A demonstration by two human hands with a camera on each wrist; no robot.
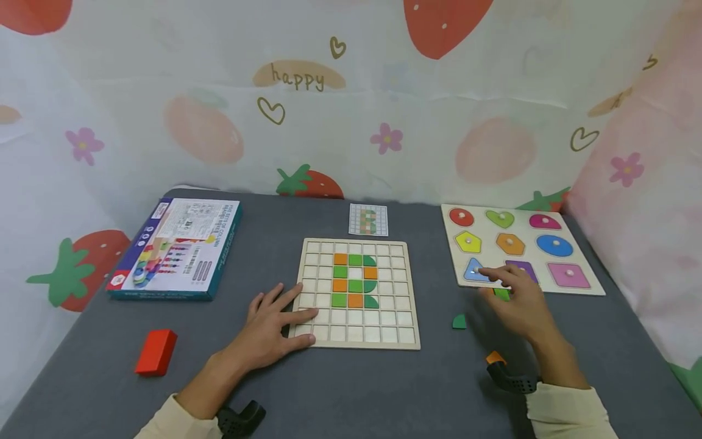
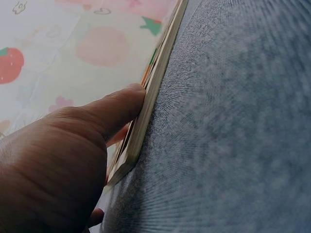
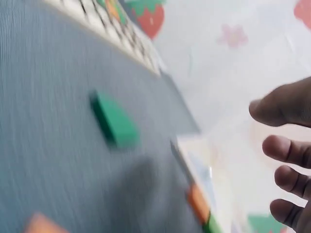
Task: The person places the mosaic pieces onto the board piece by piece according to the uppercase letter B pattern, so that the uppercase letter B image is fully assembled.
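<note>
My left hand [image 1: 263,335] rests on the lower left corner of a wooden grid board [image 1: 389,318], fingers spread over its edge. In the left wrist view the thumb [image 2: 119,107] presses against the board's side. Orange, light green and dark green tiles [image 1: 355,285] fill several middle squares. Above the table, my right hand [image 1: 518,305] holds nothing, its fingers loosely bent near the shape puzzle [image 1: 482,222]. A light green block [image 1: 501,294] shows partly under it, with an orange block [image 3: 198,203] beside it in the right wrist view. Nearer lies a dark green quarter-round block [image 1: 459,322].
Another orange block [image 1: 495,358] lies by the right wrist, partly covered by the wrist camera. A pattern card [image 1: 368,219] lies behind the grid board. At the left are a flat game box [image 1: 178,244] and a red block [image 1: 156,352]. A printed cloth [image 1: 329,140] hangs behind.
</note>
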